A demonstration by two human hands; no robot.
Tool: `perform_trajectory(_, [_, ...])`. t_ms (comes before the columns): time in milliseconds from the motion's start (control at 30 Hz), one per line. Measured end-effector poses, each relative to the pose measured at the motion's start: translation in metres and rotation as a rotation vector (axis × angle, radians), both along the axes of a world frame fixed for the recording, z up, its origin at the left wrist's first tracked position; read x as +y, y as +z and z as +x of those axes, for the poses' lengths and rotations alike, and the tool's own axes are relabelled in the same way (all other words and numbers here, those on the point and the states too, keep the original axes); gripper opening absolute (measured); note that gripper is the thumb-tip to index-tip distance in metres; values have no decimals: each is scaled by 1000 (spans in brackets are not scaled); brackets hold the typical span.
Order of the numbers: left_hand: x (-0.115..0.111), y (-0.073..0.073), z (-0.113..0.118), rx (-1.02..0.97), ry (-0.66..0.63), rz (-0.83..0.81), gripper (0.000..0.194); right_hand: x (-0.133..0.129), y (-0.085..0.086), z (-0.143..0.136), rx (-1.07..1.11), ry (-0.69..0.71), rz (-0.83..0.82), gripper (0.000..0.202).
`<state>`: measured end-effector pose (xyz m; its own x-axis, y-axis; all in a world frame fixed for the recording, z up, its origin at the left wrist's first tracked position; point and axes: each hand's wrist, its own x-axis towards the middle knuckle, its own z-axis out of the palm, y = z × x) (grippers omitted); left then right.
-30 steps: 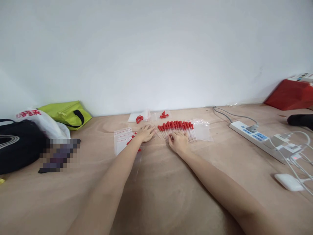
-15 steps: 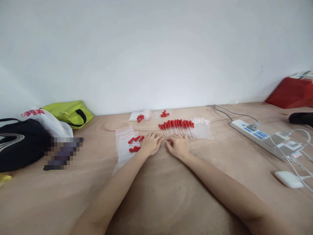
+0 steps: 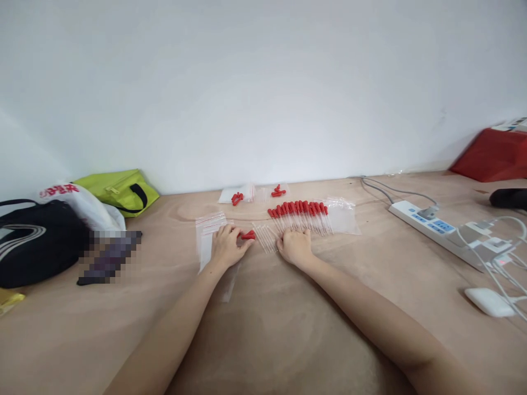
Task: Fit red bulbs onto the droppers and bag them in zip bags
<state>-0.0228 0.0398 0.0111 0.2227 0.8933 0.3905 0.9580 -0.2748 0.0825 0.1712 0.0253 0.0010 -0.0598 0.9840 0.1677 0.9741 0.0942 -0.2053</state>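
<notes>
1. I have the left hand (image 3: 228,246) arched over the stack of plastic bags (image 3: 211,221) on the desk (image 3: 321,329); it stands fairly wide, thumb apart from the fingers, with red rubber bulbs (image 3: 248,235) in that gap; what lies under the palm I cannot see.
2. My right hand (image 3: 295,246) is curled, knuckles up, at the lower ends of the droppers; I cannot tell whether it pinches one.
3. Between the two hands lie thin clear tubes (image 3: 263,237), slanted side by side, no bulbs on them; beyond the right hand sits a row of red-topped droppers (image 3: 298,208), its right end on or beside another clear bag (image 3: 345,216).
4. I judge the step in hand to be handling loose bulbs on the left while the right hand minds the tubes.
5. From here, I think any move calls for a small pinch on one bulb and a light touch; the tubes look slender and prone to roll.
</notes>
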Motion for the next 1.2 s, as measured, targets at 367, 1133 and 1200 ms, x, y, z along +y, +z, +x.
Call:
perform_trajectory(367, [8,-4,2,-36,-59,-1,11,-18,-21,40,267,209,284,19])
perform_trajectory(1133, [-54,-13,36,-804,-337,-331,13,-37,-19,53,388,565,131,18])
perform_trajectory(1200, [-53,-12,36,-851,-335,-351,8,-37,-18,52,353,579,135,17])
